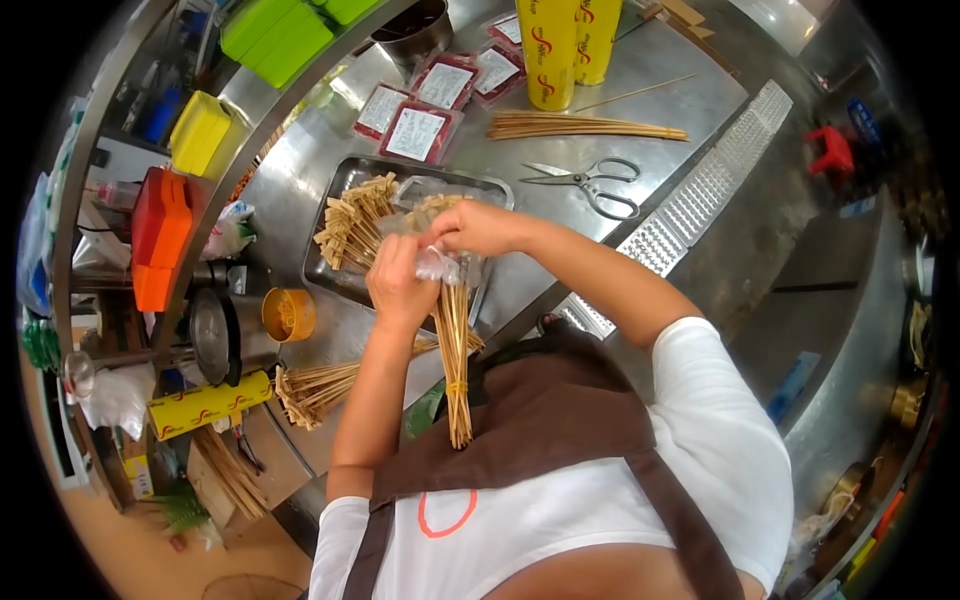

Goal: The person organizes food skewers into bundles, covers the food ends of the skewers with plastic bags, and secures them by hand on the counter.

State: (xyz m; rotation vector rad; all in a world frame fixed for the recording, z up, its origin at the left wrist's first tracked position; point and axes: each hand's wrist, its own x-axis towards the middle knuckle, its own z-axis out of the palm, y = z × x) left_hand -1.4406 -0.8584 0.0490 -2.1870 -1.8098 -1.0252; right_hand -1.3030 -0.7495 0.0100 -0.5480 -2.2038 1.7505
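A bundle of thin wooden skewers [455,360], tied with a yellow band near its lower end, points down toward the apron. Clear plastic [437,265] is bunched around its upper part. My left hand [402,280] is closed on this plastic from the left, and my right hand [478,228] pinches it at the top with bent fingers. Both hands are close together over a metal tray [325,235]. In the tray, another bundle with pale folded pieces on its skewer ends [357,218] lies left of my hands; similar pieces show partly behind my right hand.
Scissors [583,181] and loose skewers [585,126] lie right of the tray. Behind it are labelled red packs [416,132] and yellow rolls [547,55]. More skewers [325,388] rest at the lower left, near an orange cup [289,314]. A perforated metal strip [690,205] borders the table's right side.
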